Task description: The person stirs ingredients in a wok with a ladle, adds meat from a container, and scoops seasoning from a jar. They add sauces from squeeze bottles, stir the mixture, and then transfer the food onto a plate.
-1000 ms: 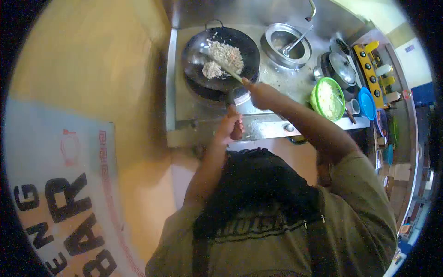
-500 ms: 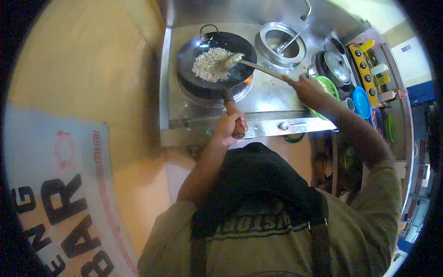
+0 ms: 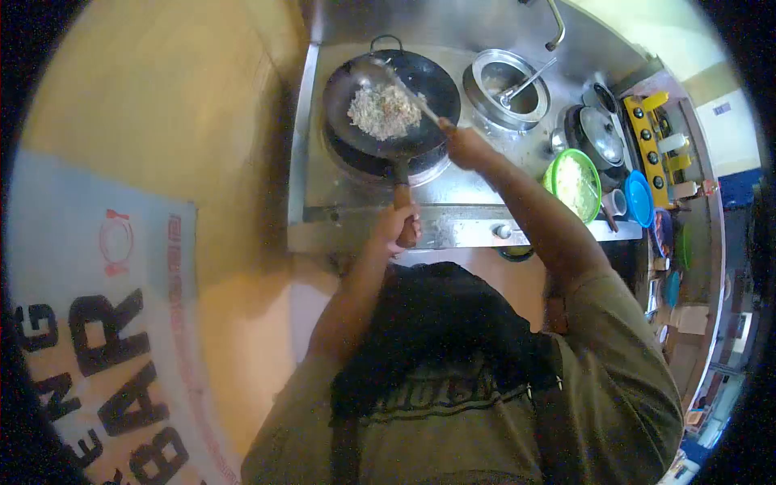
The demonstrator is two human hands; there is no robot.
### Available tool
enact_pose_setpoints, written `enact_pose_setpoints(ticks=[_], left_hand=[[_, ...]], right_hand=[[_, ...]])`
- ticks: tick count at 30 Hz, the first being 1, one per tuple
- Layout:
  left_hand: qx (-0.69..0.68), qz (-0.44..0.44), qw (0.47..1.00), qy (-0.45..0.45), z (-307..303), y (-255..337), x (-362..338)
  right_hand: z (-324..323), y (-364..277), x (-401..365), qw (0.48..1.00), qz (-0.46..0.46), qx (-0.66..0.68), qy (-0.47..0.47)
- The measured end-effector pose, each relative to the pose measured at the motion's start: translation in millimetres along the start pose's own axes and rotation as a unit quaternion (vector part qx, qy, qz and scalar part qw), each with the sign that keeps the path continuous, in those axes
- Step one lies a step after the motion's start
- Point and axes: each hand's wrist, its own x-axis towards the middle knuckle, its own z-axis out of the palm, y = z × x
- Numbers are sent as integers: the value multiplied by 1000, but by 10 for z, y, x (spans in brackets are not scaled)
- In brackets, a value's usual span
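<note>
A black wok [image 3: 440, 85] sits on the burner, with a pale heap of fried rice [image 3: 384, 113] in its middle. My left hand [image 3: 398, 226] is closed around the wok's wooden handle [image 3: 402, 196] at the front edge of the stove. In my right hand [image 3: 469, 148] is the wooden-ended handle of a long wok ladle [image 3: 422, 103]. The ladle crosses above the rice, its blurred head near the wok's far left wall. On the far rim is a loop handle [image 3: 386, 38].
Right of the wok stands a metal pot [image 3: 477, 101] holding another ladle [image 3: 525, 83]. Further right are a green basket [image 3: 558, 194] with pale food, a lidded pot [image 3: 600, 133], a blue bowl [image 3: 638, 198] and squeeze bottles [image 3: 656, 100]. A tap [image 3: 556, 32] hangs above; a wall [image 3: 234, 145] rises left.
My right hand has moved left, over the wok's right rim, and the ladle's head has gone from the rice's right side to the far left. The flame seen beside the wok no longer shows.
</note>
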Motion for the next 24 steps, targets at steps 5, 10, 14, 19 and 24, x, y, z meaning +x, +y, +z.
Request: enact_pose_setpoints(ticks=[5, 10, 14, 19, 24], left_hand=[[44, 3, 998, -41, -37, 70, -16], [-56, -18, 998, 5, 752, 43, -353], [-11, 8, 1000, 2, 595, 44, -250], [-40, 10, 999, -30, 420, 6, -167], [-30, 29, 999, 20, 170, -41, -86]], right_hand=[[-382, -77, -943, 973, -50, -198, -111], [-903, 170, -831, 968, -22, -241, -67], [-1660, -135, -1175, 935, -38, -345, -71], [-893, 404, -739, 981, 4, -184, -60], [-309, 492, -318, 997, 71, -29, 20]])
